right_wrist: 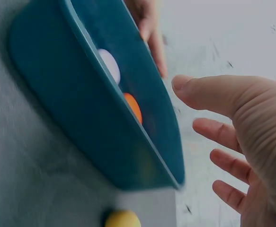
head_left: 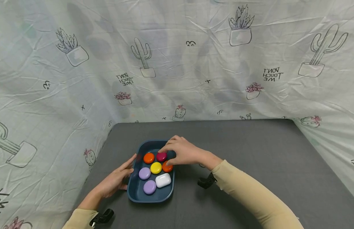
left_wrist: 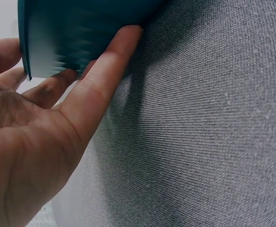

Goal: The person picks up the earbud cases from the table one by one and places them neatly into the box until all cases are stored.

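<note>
A dark blue rectangular tray [head_left: 151, 199] holds glossy rounded pieces. Inside are a crimson disc [head_left: 161, 156], a yellow disc [head_left: 156, 168], two orange discs, one on the left [head_left: 149, 158] and one on the right [head_left: 166, 167], two lavender discs, one upper [head_left: 144, 173] and one lower [head_left: 149, 187], and a white rounded oblong [head_left: 163, 180]. My left hand [head_left: 112, 182] rests its extended fingers against the tray's left outer wall. My right hand [head_left: 184, 151] hovers over the upper right rim, its thumb and fingers spread apart around nothing in the right wrist view.
In the right wrist view a yellow piece [right_wrist: 122, 220] lies outside the tray on the grey cloth surface [head_left: 237, 143]. White cactus-print curtains [head_left: 177, 63] hang at the back and sides. Black camera mounts sit at the left wrist [head_left: 103, 217] and right wrist [head_left: 206, 182].
</note>
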Motion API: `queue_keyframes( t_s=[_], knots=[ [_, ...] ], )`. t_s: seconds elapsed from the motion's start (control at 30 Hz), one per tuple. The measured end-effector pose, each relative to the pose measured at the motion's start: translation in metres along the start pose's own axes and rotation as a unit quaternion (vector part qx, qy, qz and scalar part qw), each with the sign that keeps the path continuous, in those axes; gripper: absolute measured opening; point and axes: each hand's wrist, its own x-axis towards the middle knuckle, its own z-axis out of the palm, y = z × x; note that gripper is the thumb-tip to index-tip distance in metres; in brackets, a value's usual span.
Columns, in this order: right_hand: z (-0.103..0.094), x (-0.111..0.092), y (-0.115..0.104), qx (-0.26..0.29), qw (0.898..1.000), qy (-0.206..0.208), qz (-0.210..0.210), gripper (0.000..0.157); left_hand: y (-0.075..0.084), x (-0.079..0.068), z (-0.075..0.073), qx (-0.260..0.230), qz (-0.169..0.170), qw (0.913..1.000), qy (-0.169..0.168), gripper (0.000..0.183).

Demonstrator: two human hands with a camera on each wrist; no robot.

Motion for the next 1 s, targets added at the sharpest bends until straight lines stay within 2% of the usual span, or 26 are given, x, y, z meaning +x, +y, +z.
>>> queue_keyframes(
  t_s=[0.27,0.53,0.8,1.0],
  knots=[
    [-0.023,-0.036,0.029,0.026,0.998,0.040,0.041,0.046,-0.003,-0.008,0.008,-0.008,0.008,0.9999,-0.009,0.062],
    [-0.037,-0.068,0.053,0.032,0.995,0.059,0.079,0.048,-0.005,-0.016,0.016,-0.013,0.008,0.9999,-0.001,0.063],
    [-0.040,-0.084,0.070,0.026,0.992,0.069,0.102,0.049,-0.005,-0.015,0.016,-0.009,0.008,0.9999,0.004,0.062],
    [-0.041,-0.093,0.076,0.032,0.991,0.054,0.116,0.052,-0.006,-0.014,0.016,-0.009,0.009,0.9999,0.005,0.061]
  ],
)
